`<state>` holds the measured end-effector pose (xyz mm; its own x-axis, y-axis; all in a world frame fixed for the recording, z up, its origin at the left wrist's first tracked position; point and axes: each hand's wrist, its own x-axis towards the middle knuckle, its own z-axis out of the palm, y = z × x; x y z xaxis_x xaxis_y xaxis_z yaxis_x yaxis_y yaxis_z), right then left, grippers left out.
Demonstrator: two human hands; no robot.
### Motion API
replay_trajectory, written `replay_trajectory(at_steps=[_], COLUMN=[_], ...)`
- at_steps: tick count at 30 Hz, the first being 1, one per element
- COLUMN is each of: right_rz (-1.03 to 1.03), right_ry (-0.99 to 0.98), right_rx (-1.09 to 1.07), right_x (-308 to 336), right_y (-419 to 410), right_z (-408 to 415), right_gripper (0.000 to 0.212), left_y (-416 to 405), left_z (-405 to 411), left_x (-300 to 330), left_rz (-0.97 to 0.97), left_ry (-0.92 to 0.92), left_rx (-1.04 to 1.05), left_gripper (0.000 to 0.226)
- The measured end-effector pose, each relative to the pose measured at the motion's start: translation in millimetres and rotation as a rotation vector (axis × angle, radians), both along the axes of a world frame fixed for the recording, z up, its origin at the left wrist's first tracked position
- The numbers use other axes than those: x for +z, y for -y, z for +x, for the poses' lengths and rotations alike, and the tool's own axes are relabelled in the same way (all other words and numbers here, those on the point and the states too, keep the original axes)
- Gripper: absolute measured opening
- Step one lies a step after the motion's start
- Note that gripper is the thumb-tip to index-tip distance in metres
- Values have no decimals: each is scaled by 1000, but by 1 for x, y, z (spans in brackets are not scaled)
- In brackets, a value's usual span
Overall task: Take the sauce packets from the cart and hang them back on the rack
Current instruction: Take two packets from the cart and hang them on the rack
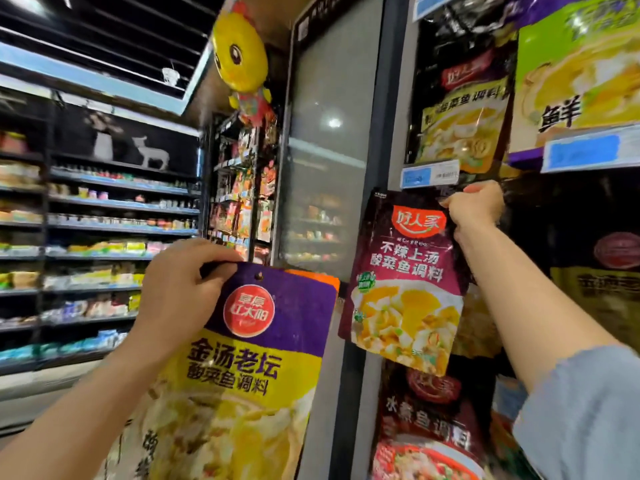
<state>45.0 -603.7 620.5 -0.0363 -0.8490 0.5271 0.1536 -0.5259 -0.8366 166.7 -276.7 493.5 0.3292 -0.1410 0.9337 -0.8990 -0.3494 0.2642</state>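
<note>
Fingers of the right hand point(476, 206) are curled tight round the top edge of a maroon sauce packet point(405, 282), holding it up at about three o'clock in the view, just under a price label strip point(429, 176) on the rack point(391, 98). Whether its hole is on a peg yet I cannot tell; the hand hides that spot. By my judgement this packet is mid-hanging, not done. At six o'clock, the left hand point(180, 296) pinches the top corner of a purple-and-yellow sauce packet point(249, 375), its hang hole showing free, with an orange edge of another packet behind it; these wait their turn. Other packets already hang above and below on the rack. No cart is in view, so what else is left is unknown.
</note>
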Motion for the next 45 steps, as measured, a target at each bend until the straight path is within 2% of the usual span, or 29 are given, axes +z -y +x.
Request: replay_trajectory(at_steps=[6, 12, 17, 23, 25, 29, 35, 42, 45], right_rz=[-54, -87, -157, -278, -337, -390, -332, -479, -451], right_ry=[33, 35, -1, -124, -166, -185, -185, -209, -165], right_rx=[-33, -8, -36, -11, -17, -45, -50, -57, -16], right_x=[4, 8, 15, 13, 12, 13, 11, 14, 13], right_y=[22, 29, 28, 24, 19, 15, 33, 31, 29], right_z=[6, 1, 1, -11, -12, -10, -13, -27, -37], right_gripper=[22, 34, 29, 46, 48, 46, 39, 37, 40], left_y=[38, 67, 73, 74, 78, 86, 109, 155, 179], left_z=[2, 7, 5, -7, -13, -22, -24, -35, -36], left_x=[0, -6, -9, -7, -4, 4, 16, 50, 62], left_rz=[-1, 1, 34, 43, 63, 53, 30, 54, 93], left_ry=[-1, -39, -42, 30, 47, 54, 81, 197, 190], left_rx=[-69, -110, -88, -111, -131, -175, -213, -313, -406], left_gripper=[16, 17, 17, 11, 15, 16, 15, 15, 14])
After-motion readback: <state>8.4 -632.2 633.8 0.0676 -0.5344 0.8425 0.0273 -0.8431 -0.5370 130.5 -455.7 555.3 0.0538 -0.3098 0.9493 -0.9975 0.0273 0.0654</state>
